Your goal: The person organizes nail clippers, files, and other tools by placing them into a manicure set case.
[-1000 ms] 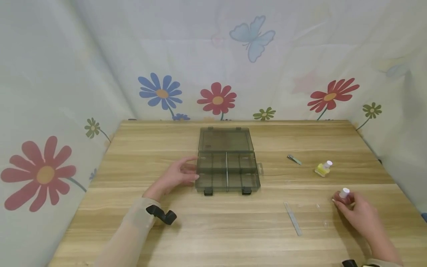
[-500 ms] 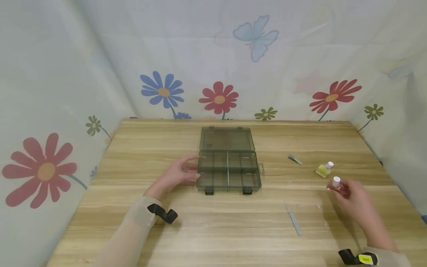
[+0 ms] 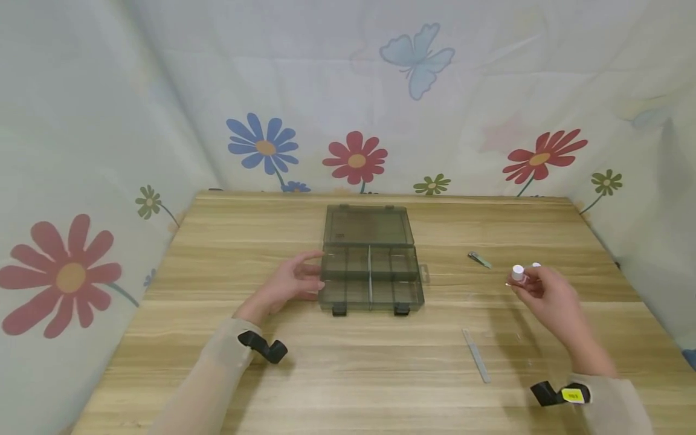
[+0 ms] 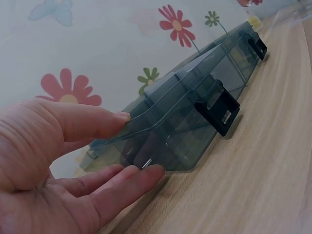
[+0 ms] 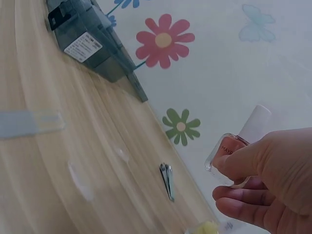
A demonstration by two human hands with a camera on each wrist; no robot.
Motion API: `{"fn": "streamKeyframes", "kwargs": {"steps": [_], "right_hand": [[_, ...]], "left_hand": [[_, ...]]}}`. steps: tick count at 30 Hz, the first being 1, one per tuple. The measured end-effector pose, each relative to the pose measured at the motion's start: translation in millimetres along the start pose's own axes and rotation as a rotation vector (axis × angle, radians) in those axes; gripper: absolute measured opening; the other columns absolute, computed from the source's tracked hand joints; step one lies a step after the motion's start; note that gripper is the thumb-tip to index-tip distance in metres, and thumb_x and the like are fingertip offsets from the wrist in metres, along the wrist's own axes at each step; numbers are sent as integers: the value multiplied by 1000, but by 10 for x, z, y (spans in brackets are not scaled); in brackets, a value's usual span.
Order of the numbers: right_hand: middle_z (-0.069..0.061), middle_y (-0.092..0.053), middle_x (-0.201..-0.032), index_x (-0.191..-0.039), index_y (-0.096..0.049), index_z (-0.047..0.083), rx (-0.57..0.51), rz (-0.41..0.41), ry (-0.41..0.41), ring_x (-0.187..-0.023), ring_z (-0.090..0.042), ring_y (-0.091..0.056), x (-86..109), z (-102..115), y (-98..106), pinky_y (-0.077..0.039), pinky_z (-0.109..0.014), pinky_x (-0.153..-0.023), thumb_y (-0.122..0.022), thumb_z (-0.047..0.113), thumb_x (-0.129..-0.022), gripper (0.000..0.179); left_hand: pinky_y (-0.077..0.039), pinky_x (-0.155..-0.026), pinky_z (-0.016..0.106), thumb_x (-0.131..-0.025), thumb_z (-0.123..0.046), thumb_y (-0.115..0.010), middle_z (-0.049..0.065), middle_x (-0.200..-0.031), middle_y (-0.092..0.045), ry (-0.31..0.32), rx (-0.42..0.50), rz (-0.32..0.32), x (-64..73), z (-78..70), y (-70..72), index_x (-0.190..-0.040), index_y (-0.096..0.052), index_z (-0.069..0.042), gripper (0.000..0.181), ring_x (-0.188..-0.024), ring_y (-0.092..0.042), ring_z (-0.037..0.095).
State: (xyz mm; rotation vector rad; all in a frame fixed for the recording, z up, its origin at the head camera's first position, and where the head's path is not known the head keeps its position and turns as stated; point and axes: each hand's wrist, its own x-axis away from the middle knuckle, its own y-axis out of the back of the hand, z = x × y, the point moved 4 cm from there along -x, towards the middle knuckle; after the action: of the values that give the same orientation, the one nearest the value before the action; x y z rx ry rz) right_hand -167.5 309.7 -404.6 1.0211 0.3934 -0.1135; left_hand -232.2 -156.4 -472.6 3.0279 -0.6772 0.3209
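Observation:
A smoky-grey plastic organizer box (image 3: 345, 295) lies with its lid (image 3: 370, 226) folded back. Dividers split its inside into several compartments. My left hand (image 3: 283, 285) is at the box's left side, thumb at the top rim and the other fingers near the outer wall in the left wrist view. My right hand (image 3: 557, 305) pinches a nail polish bottle (image 5: 226, 148) with pinkish polish and a white cap, held above the table. Behind that hand, a yellow nail polish bottle (image 5: 207, 227) is mostly hidden in the head view.
Right of the box lies a nail clipper (image 3: 480, 260). A grey nail file (image 3: 476, 356) is nearer the front. Small clear pieces (image 5: 80, 180) lie on the wooden table (image 3: 348, 374). A flower-printed curtain (image 3: 304, 72) stands behind the table.
My right hand has lifted the pinkish nail polish bottle and carried it left and away from me, in front of the yellow bottle. The left hand stays beside the box.

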Motion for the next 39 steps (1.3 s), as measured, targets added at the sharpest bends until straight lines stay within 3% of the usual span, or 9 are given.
{"fn": "streamKeyframes", "kwargs": {"steps": [11,19,27,34,39], "right_hand": [[-13,-53,-85,-93,-61,-5,-28,29,31,-74,-23,-53,-213,263,-137,-45,-15,-58,-73,0,-77,21],[-12,-52,-84,-95,-62,-5,-47,46,98,-73,-23,-53,-353,434,-218,-48,-24,-58,-73,-1,-76,22],[-11,-52,-87,-98,-61,-3,-45,89,112,-74,-23,-55,-472,584,-297,-51,-33,-61,-72,-1,-77,23],[-11,-51,-86,-96,-61,-2,-68,90,169,-72,-23,-55,-584,708,-382,-51,-35,-60,-72,-4,-76,22],[-8,-51,-87,-93,-61,0,-56,112,165,-73,-21,-55,-651,789,-435,-51,-36,-62,-72,0,-78,18]], "left_hand": [[-52,-79,45,-81,-4,-70,25,-137,-36,0,13,-1,-1,25,15,-143,-34,-16,73,-105,-57,35],[-52,-79,46,-81,0,-69,27,-136,-35,3,32,-13,-19,37,1,-143,-32,-14,74,-106,-56,36],[-52,-79,46,-81,0,-68,28,-137,-36,10,26,-21,-10,10,-15,-143,-33,-15,73,-107,-55,38],[-52,-79,46,-82,-1,-67,26,-135,-37,9,30,-35,-16,22,-15,-142,-34,-17,71,-109,-55,36],[-52,-78,46,-82,-1,-67,26,-135,-38,12,18,-46,-12,22,-14,-142,-35,-17,70,-108,-55,36]]}}
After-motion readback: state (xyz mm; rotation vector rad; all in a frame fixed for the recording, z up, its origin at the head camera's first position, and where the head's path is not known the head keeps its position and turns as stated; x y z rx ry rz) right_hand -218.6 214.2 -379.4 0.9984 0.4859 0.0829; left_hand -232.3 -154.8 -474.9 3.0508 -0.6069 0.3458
